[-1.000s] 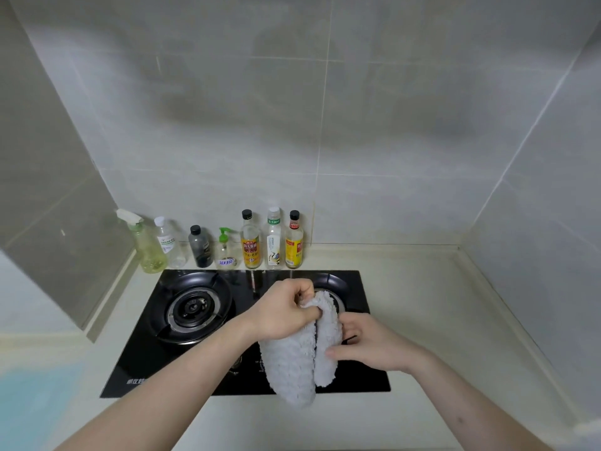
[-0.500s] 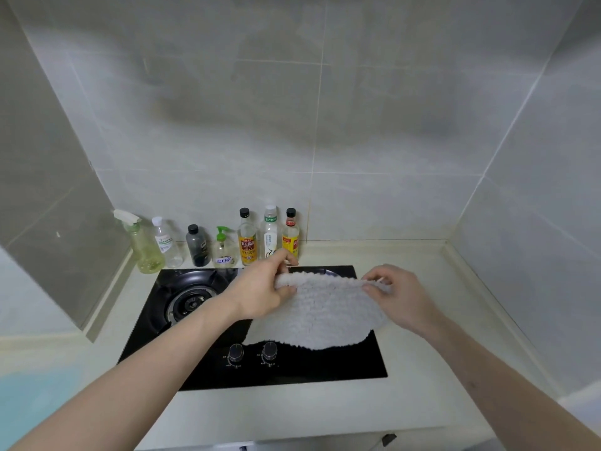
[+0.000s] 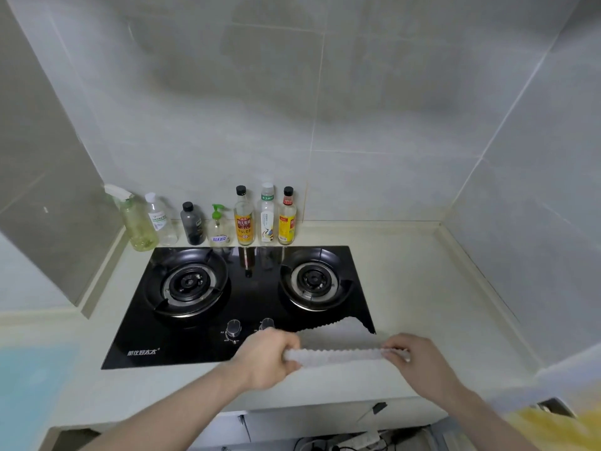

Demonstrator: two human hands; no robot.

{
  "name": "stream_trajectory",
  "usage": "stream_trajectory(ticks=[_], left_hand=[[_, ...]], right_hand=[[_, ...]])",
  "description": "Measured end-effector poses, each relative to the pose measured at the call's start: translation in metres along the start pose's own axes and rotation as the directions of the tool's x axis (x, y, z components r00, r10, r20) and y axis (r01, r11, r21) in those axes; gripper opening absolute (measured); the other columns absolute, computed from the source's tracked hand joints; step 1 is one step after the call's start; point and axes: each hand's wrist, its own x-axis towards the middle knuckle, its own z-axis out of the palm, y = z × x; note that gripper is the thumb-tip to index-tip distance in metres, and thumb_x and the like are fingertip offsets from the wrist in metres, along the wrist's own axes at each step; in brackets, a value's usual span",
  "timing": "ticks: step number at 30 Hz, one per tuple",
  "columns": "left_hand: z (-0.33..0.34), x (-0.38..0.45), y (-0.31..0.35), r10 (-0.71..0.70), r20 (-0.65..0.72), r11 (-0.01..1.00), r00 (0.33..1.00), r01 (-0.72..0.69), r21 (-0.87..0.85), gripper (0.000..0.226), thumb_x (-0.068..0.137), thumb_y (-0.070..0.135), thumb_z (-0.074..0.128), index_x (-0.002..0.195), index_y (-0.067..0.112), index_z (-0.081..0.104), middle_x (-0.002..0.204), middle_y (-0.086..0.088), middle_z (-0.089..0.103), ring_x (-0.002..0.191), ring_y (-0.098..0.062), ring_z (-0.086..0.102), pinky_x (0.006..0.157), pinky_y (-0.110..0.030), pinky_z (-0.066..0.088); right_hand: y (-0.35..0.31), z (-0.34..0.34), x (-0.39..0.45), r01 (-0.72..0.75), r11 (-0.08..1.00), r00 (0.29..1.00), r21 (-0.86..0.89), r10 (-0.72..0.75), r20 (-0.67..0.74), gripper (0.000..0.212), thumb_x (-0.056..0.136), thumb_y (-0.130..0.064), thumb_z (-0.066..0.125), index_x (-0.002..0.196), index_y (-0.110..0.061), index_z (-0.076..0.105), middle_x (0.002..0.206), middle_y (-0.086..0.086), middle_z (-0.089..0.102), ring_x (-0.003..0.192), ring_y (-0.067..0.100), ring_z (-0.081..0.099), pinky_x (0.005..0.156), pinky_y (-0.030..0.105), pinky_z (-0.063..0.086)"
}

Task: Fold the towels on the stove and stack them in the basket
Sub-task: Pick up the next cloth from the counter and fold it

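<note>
A white fluffy towel (image 3: 338, 343) is stretched flat between my two hands over the front right corner of the black gas stove (image 3: 247, 297). My left hand (image 3: 266, 356) grips its near left corner. My right hand (image 3: 413, 359) pinches its near right corner. The towel's far edge lies on the stove glass by the right burner (image 3: 313, 279). No basket is in view.
Several bottles, among them a spray bottle (image 3: 135, 219) and a sauce bottle (image 3: 244, 218), stand in a row along the back wall behind the stove. Two knobs (image 3: 233, 328) sit at the stove's front. The cream counter (image 3: 422, 288) runs right to the tiled corner.
The towel went from bunched and hanging to spread wide between both hands. My hands drew toward me, down to the stove's front edge, and the view tilted up.
</note>
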Motion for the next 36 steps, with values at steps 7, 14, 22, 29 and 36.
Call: stream_trajectory(ticks=[7,14,22,29,36], left_hand=[[0.069,-0.012,-0.006,-0.106,0.147,0.994,0.983,0.109,-0.008,0.029,0.091,0.046,0.058,0.078,0.022,0.051,0.066,0.006,0.059,0.074,-0.018,0.057,0.067,-0.027,0.038],[0.083,-0.008,-0.01,-0.252,0.12,0.964,0.96,0.26,-0.058,0.028,0.087,0.04,0.051,0.067,0.021,0.046,0.06,0.007,0.051,0.066,-0.013,0.047,0.064,-0.028,0.039],[0.088,0.008,-0.02,-0.462,0.071,0.862,0.884,0.467,-0.199,0.03,0.086,0.043,0.054,0.071,0.018,0.05,0.064,0.003,0.06,0.06,-0.012,0.054,0.06,-0.032,0.046],[0.091,0.029,-0.025,-0.579,0.079,0.783,0.812,0.58,-0.224,0.018,0.084,0.041,0.052,0.078,0.026,0.06,0.072,0.007,0.065,0.07,-0.013,0.061,0.057,-0.026,0.044],[0.101,0.043,-0.025,-0.611,0.095,0.772,0.786,0.618,-0.149,0.037,0.086,0.022,0.052,0.122,0.031,0.054,0.12,0.009,0.054,0.11,-0.015,0.055,0.085,-0.027,0.049]], right_hand=[[0.051,0.056,-0.019,-0.115,0.992,0.982,-0.058,0.122,0.145,0.031,0.093,-0.021,0.067,0.082,-0.05,0.067,0.092,-0.028,0.072,0.09,-0.011,0.064,0.08,0.007,0.045],[0.056,0.064,0.007,-0.147,0.989,0.978,-0.019,0.148,0.148,0.021,0.091,-0.026,0.07,0.083,-0.045,0.07,0.086,-0.028,0.071,0.086,-0.01,0.065,0.075,0.01,0.047],[0.056,0.072,0.065,-0.121,0.992,0.983,0.024,0.117,0.139,0.033,0.091,-0.016,0.069,0.084,-0.047,0.062,0.091,-0.023,0.072,0.088,-0.003,0.068,0.08,0.02,0.054],[0.055,0.09,0.105,-0.146,0.989,0.972,-0.004,0.144,0.185,0.026,0.093,-0.012,0.063,0.098,-0.036,0.069,0.092,-0.018,0.07,0.093,0.004,0.068,0.079,0.018,0.048],[0.056,0.107,0.121,-0.192,0.977,0.96,-0.097,0.208,0.187,0.03,0.091,-0.016,0.06,0.115,-0.03,0.07,0.117,-0.008,0.07,0.112,0.015,0.063,0.096,0.03,0.052]])
